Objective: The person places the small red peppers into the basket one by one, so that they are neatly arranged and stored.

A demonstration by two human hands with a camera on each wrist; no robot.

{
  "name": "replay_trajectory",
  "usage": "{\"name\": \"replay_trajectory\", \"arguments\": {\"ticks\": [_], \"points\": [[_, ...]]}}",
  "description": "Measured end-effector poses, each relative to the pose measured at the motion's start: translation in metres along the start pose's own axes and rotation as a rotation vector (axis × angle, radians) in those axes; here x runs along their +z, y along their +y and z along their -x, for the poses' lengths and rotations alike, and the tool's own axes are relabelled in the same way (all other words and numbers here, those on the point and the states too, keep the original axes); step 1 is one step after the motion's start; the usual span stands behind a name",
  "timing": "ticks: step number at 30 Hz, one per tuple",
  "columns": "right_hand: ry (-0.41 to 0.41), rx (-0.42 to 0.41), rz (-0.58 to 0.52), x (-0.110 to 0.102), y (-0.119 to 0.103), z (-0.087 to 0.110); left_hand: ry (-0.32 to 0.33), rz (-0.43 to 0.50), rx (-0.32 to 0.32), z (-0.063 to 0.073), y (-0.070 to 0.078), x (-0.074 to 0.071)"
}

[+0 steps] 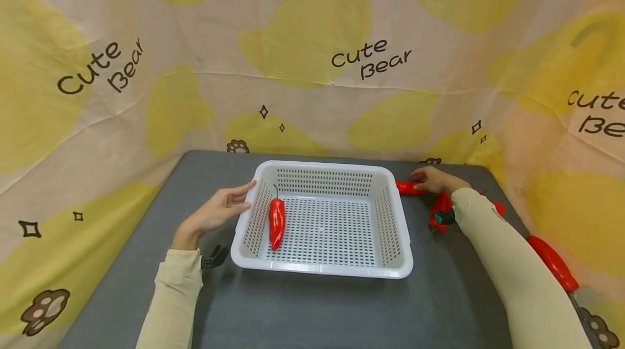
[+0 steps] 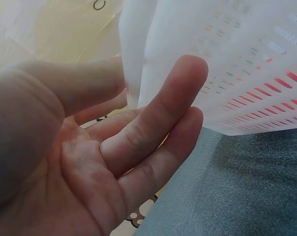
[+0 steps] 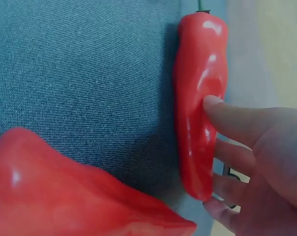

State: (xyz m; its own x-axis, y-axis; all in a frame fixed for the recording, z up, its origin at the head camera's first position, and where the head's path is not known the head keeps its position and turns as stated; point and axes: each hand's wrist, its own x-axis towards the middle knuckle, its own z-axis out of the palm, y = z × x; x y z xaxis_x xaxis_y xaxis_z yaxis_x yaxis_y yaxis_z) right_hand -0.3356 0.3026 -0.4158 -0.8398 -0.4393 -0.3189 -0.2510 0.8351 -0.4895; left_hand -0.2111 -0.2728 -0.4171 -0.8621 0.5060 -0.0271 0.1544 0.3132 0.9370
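Head view, left hand: the left hand (image 1: 215, 213) loosely holds the basket's left rim between thumb and fingers, the fingers only slightly bent; how firmly, I cannot tell.
White basket: a rectangular, perforated white plastic basket (image 1: 322, 270) stands on the dark grey table (image 1: 307, 316) and contains one pepper.
Basket pepper: a long, glossy red pepper (image 1: 276, 223) lies near the left wall, its thin stem pointing towards the far side.
Gripped pepper: a slender, shiny red pepper with a green stem (image 3: 200, 73) lies on the table, just beside the basket's right side; the grip falls on the half away from the stem.
Right hand: the right hand (image 1: 434, 179) pinches it, thumb on the upper face, fingers along one edge, the gap only as wide as the pepper.
Right wrist: more red peppers (image 1: 439, 207) lie beneath it, partly hidden.
Far right: another long red pepper (image 1: 553, 263) lies beside the pale sleeve (image 1: 508, 267).
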Motion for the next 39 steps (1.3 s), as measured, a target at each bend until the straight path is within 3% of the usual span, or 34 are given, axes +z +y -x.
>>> {"name": "replay_trajectory", "arguments": {"ticks": [8,16,24,33,39], "points": [[-0.01,0.009,0.056,0.004,-0.004,0.002,0.0,-0.001,-0.008,-0.005,0.0,0.001],[-0.052,0.053,0.012,0.011,-0.011,0.005,0.001,0.0,-0.021,-0.001,-0.002,0.002],[-0.138,0.082,-0.18,0.014,-0.008,0.008,-0.01,0.01,-0.008,0.005,-0.006,0.001],[-0.017,-0.011,-0.184,0.001,-0.007,0.015,-0.006,0.014,0.003,0.004,-0.006,-0.002],[0.002,-0.018,-0.183,-0.007,-0.014,0.022,0.0,0.02,0.006,-0.002,-0.006,0.0]]}}
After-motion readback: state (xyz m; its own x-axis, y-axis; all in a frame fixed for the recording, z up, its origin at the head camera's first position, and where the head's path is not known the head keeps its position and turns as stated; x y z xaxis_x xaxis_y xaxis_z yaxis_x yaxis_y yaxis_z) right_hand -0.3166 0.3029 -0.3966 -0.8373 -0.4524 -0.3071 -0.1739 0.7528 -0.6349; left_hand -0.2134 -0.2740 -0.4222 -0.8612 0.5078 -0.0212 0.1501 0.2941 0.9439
